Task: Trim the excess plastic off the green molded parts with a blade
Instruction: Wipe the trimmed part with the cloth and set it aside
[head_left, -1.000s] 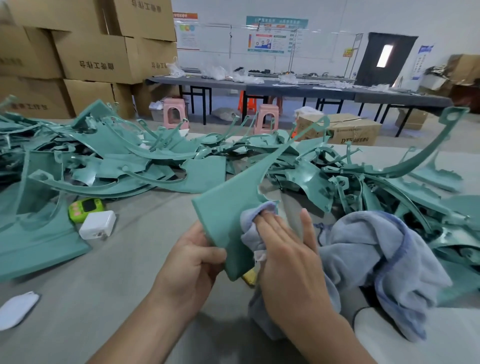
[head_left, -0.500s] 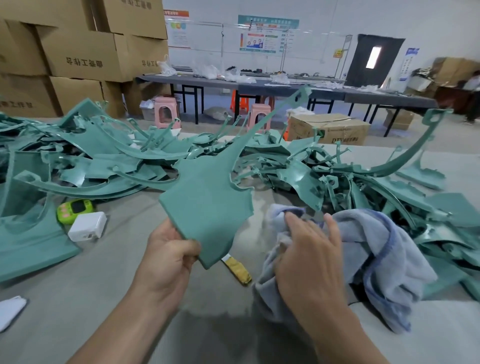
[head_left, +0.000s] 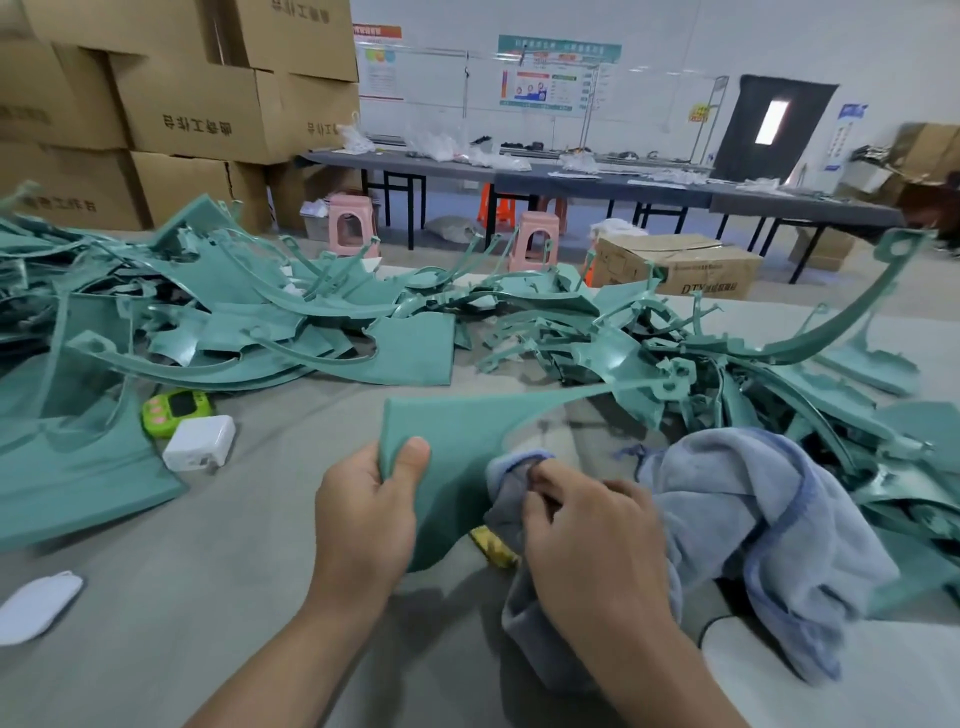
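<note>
The left hand (head_left: 363, 519) grips a flat green molded part (head_left: 457, 431) just above the worktop (head_left: 208, 597). Its thumb lies on the top face close to the part's 9 o'clock edge and its fingers are curled underneath. From that grip the part widens toward 12 o'clock, then narrows into a long thin arm that runs out toward 2 o'clock and ends among the other parts.

The right hand (head_left: 587, 545) has its fingers curled around a fold of blue-grey cloth (head_left: 753, 509) and pinches it against the part's concave 3 o'clock edge. The rest of the cloth is heaped on the worktop from 3 to 4 o'clock of that hand. A yellow handle (head_left: 493, 545) shows between the part's lower tip and the cloth; whether it carries a blade cannot be told.

A pile of green parts (head_left: 260, 322) spans the far worktop from 9 o'clock round to 2 o'clock, its near edge well apart from the left hand but tight against the cloth on the right. Bare worktop opens from 6 to 9 o'clock of the left hand. At its 10 o'clock a white charger (head_left: 200, 441) lies just beside a green timer (head_left: 176, 408), and a small white object (head_left: 39, 605) lies at 8 o'clock near the picture's edge.
</note>
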